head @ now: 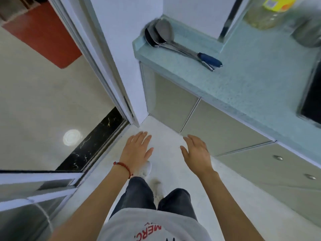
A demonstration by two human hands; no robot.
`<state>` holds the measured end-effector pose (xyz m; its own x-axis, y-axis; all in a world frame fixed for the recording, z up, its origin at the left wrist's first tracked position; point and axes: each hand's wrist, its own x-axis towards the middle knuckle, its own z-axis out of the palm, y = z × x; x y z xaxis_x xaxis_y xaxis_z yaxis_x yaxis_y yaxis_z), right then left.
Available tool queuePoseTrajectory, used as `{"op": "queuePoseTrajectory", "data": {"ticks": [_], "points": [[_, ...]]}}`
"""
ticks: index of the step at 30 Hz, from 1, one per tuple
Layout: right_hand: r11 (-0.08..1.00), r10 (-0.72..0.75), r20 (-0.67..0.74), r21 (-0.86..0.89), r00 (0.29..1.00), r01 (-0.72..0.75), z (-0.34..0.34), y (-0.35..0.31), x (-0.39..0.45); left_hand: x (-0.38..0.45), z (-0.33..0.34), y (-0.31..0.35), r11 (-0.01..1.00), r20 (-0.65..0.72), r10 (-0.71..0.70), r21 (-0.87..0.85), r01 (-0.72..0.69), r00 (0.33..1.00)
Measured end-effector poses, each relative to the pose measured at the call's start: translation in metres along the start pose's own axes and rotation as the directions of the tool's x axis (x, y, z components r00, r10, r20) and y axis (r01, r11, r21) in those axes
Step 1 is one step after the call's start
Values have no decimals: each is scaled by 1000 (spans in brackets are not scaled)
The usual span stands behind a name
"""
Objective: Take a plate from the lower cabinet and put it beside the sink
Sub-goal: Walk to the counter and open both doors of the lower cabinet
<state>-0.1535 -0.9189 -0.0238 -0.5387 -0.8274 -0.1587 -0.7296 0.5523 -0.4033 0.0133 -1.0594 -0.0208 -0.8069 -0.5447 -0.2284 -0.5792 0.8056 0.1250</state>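
The lower cabinet doors [224, 129] run under the blue-green countertop [257, 79] on the right; all are closed, and two round knobs show on the nearest door [278, 157]. No plate and no sink are in view. My left hand [136, 151], with a red string bracelet on the wrist, hangs over the white floor with its fingers spread and holds nothing. My right hand [197, 153] is level with it, fingers apart and empty, a short way in front of the cabinet doors.
Metal ladles with a blue handle [175, 42] lie on the counter's far left corner. An oil bottle [267, 13] and a metal pot [307, 33] stand at the back right, a black hob [312, 101] at the right edge. A sliding door frame [97, 54] borders the left.
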Motion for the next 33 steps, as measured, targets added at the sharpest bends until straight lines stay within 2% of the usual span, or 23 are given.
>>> {"op": "queuePoseTrajectory", "data": {"ticks": [6, 12, 14, 17, 22, 25, 27, 31, 33], "points": [[981, 192, -108, -14, 975, -195, -9, 3, 13, 62, -7, -3, 968, 13, 252, 13, -252, 968], [931, 357, -178, -13, 917, -365, -4, -9, 31, 112, -12, -23, 917, -18, 397, 45, -396, 918], [910, 412, -201, 46, 889, -411, 0, -12, 38, 127, -12, -27, 902, 3, 428, 57, -428, 904], [860, 503, -180, 197, 845, -470, 1, -14, 48, 145, -12, -24, 898, 34, 436, -83, -432, 899], [652, 686, -104, 526, 720, -546, -3, -4, 76, 177, -4, -8, 895, 46, 396, -242, -374, 917], [536, 734, -60, 663, 677, -522, 1, 6, 98, 198, 5, 2, 892, 47, 351, -320, -318, 935], [440, 761, -37, 764, 647, -473, 5, 13, 113, 211, 12, 10, 865, 45, 288, -441, -240, 956], [198, 807, 30, 927, 590, -318, 11, 28, 141, 235, 19, 31, 683, 126, 154, -731, -13, 980], [66, 822, 77, 971, 564, -229, 14, 37, 152, 247, 18, 41, 519, 218, 88, -843, 142, 972]]}}
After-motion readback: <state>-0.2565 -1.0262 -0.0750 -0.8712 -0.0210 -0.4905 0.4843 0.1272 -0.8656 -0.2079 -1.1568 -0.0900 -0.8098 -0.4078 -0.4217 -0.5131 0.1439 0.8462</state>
